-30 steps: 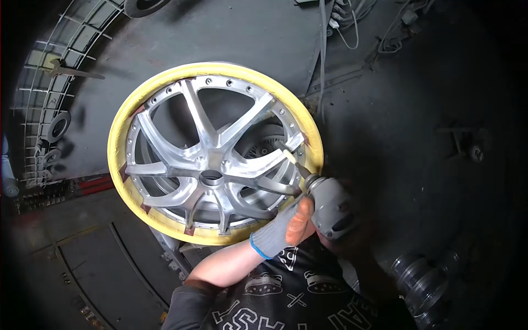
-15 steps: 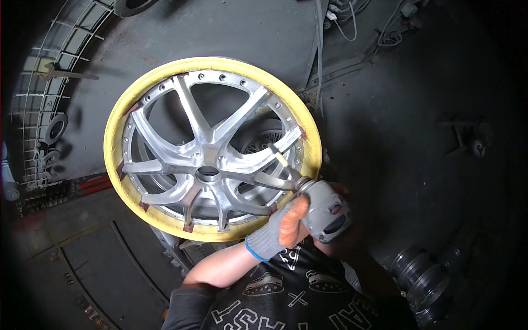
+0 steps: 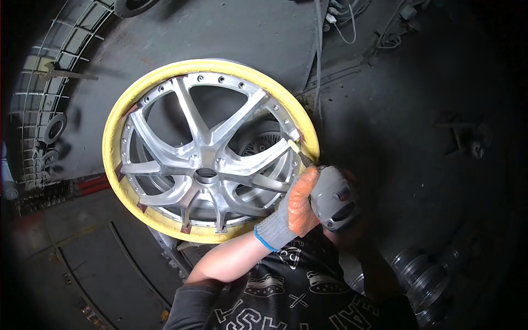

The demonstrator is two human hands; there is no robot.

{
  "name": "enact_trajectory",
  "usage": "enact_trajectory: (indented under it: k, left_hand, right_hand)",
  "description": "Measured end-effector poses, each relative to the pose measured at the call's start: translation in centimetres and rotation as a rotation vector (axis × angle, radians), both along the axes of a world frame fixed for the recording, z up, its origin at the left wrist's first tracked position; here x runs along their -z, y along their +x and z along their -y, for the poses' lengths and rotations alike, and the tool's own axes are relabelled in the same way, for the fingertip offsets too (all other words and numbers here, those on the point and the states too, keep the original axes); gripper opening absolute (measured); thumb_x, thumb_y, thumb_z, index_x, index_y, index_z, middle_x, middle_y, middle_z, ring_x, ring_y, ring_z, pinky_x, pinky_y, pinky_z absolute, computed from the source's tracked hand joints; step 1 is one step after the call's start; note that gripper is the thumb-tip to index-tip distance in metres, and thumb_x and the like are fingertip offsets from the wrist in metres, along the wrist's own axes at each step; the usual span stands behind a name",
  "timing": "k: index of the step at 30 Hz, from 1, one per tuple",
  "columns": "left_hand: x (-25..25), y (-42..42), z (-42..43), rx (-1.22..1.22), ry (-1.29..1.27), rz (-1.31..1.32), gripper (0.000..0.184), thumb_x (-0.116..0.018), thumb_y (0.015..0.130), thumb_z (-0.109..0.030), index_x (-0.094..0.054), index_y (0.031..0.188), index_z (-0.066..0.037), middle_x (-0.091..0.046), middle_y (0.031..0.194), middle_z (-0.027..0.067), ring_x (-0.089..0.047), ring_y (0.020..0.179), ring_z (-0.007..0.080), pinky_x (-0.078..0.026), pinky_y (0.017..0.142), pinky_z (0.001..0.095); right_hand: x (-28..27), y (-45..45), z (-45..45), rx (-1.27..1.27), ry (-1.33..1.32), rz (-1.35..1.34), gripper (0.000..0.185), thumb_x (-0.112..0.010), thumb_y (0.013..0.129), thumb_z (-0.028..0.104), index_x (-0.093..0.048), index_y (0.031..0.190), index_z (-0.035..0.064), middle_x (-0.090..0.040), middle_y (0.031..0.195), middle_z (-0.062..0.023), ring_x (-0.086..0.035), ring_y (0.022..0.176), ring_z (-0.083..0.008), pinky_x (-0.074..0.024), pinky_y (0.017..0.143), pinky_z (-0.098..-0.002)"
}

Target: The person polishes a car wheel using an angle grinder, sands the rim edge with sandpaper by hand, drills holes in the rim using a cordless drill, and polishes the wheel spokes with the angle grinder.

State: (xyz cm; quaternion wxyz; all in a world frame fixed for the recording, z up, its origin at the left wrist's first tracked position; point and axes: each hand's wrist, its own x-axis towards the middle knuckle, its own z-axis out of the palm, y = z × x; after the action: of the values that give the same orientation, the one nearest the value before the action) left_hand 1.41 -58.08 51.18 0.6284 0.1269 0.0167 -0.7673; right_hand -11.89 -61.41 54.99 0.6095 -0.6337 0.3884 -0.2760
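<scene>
A silver spoked wheel rim [image 3: 206, 148] lies face up, its outer lip wrapped in yellow tape [image 3: 122, 195]. My left hand [image 3: 297, 206], in a grey glove with orange coating, is closed round the neck of a grey power tool [image 3: 334, 201] at the rim's lower right edge. A pale, narrow tip [image 3: 294, 146] on the tool reaches the outer end of a right-hand spoke. My right hand [image 3: 352, 225] is mostly hidden in shadow behind the tool body; its fingers cannot be made out.
Wire mesh [image 3: 66, 41] with small discs curves along the left. Cables [image 3: 349, 16] hang at the top right. Shiny cylindrical metal parts [image 3: 421, 272] stand at the lower right. A dark metal stand [image 3: 459, 132] is at the far right.
The tool and my left hand moved left, then back right and slightly up. The tip shifted from the spoke's middle toward its outer end. The rim sits slightly further left in view.
</scene>
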Motion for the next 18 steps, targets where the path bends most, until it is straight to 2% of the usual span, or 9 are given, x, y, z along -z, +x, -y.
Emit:
enact_trajectory:
  k: [2, 3, 5, 7, 10, 12, 14, 17, 18]
  left_hand:
    - [-0.3, 0.0, -0.1, -0.007, 0.005, 0.021, 0.058, -0.052, 0.091, -0.052, -0.054, 0.123, -0.004, -0.06, 0.118, 0.0104, -0.058, 0.105, 0.0212, -0.046, 0.093, 0.037]
    - [-0.9, 0.0, -0.3, -0.009, 0.007, 0.02, 0.058, -0.052, 0.091, -0.052, -0.054, 0.123, -0.004, -0.06, 0.118, 0.0104, -0.058, 0.105, 0.0212, -0.046, 0.093, 0.037]
    - [-2.3, -0.2, -1.0, -0.008, 0.293, 0.304, 0.086, -0.052, 0.079, -0.068, -0.052, 0.124, 0.005, -0.058, 0.12, 0.0216, -0.06, 0.106, 0.028, -0.048, 0.094, 0.0394]
    - [-1.5, -0.4, -2.0, -0.035, 0.214, 0.254, 0.083, -0.053, 0.08, -0.066, -0.052, 0.124, 0.004, -0.058, 0.12, 0.0209, -0.06, 0.107, 0.0277, -0.047, 0.094, 0.0393]
    - [-1.6, -0.1, -2.3, -0.065, 0.121, 0.21, 0.077, -0.054, 0.081, -0.063, -0.054, 0.123, 0.001, -0.059, 0.118, 0.0194, -0.059, 0.107, 0.0272, -0.047, 0.095, 0.0393]
    - [-1.4, 0.0, -2.1, -0.069, 0.104, 0.213, 0.074, -0.054, 0.081, -0.062, -0.054, 0.122, 0.0, -0.06, 0.118, 0.0187, -0.06, 0.106, 0.0271, -0.047, 0.095, 0.0395]
    - [-0.6, -0.1, -1.6, -0.048, 0.105, 0.107, 0.069, -0.054, 0.083, -0.06, -0.055, 0.121, -0.002, -0.061, 0.117, 0.017, -0.06, 0.106, 0.0263, -0.047, 0.095, 0.04]
    - [-0.9, -0.2, -0.7, -0.036, 0.18, 0.138, 0.067, -0.054, 0.084, -0.058, -0.055, 0.122, -0.002, -0.061, 0.116, 0.0159, -0.06, 0.106, 0.0258, -0.047, 0.095, 0.0402]
    - [-0.8, -0.3, -0.8, -0.038, 0.179, 0.133, 0.067, -0.054, 0.084, -0.058, -0.055, 0.122, -0.002, -0.061, 0.116, 0.0159, -0.06, 0.106, 0.0258, -0.047, 0.095, 0.0402]
  right_hand:
    - [1.0, -1.3, -0.3, -0.061, -0.061, -0.203, 0.067, -0.081, 0.063, 0.015, -0.049, 0.12, -0.0009, -0.059, 0.112, -0.0127, -0.062, 0.099, -0.0247, -0.0495, 0.087, -0.0379]
    - [1.3, -1.6, -0.6, -0.094, -0.087, -0.194, 0.07, -0.081, 0.062, 0.012, -0.048, 0.122, -0.0004, -0.057, 0.115, -0.0132, -0.06, 0.103, -0.0245, -0.0479, 0.089, -0.0379]
    - [1.2, -1.4, -0.5, -0.127, -0.11, -0.187, 0.073, -0.08, 0.061, 0.01, -0.047, 0.124, 0.0002, -0.056, 0.118, -0.0137, -0.058, 0.108, -0.0242, -0.0464, 0.092, -0.0378]
    - [-0.7, 0.5, 0.4, -0.166, -0.144, 0.05, 0.077, -0.08, 0.061, 0.003, -0.045, 0.129, 0.0014, -0.052, 0.124, -0.0132, -0.056, 0.111, -0.0223, -0.0456, 0.092, -0.032]
    - [-0.5, 0.5, -0.2, -0.172, -0.047, 0.093, 0.078, -0.08, 0.061, 0.004, -0.044, 0.13, 0.0014, -0.052, 0.124, -0.013, -0.054, 0.113, -0.0229, -0.0438, 0.095, -0.0325]
    - [-0.6, 0.4, -0.1, -0.169, -0.08, 0.068, 0.078, -0.079, 0.062, 0.004, -0.043, 0.131, 0.0015, -0.052, 0.124, -0.0132, -0.053, 0.114, -0.0233, -0.0429, 0.097, -0.033]
    - [-0.2, -0.3, -0.1, -0.169, -0.116, 0.037, 0.078, -0.079, 0.062, 0.003, -0.043, 0.131, 0.0016, -0.052, 0.124, -0.0133, -0.052, 0.116, -0.0236, -0.0419, 0.098, -0.0335]
    - [0.6, -1.2, -0.5, -0.135, -0.215, -0.19, 0.078, -0.077, 0.063, 0.003, -0.042, 0.132, 0.002, -0.051, 0.125, -0.0138, -0.051, 0.118, -0.0245, -0.0407, 0.1, -0.0343]
    - [-0.3, -0.6, -0.2, -0.109, -0.152, -0.169, 0.076, -0.077, 0.064, 0.003, -0.043, 0.132, 0.0018, -0.052, 0.125, -0.0139, -0.051, 0.117, -0.0248, -0.041, 0.1, -0.0342]
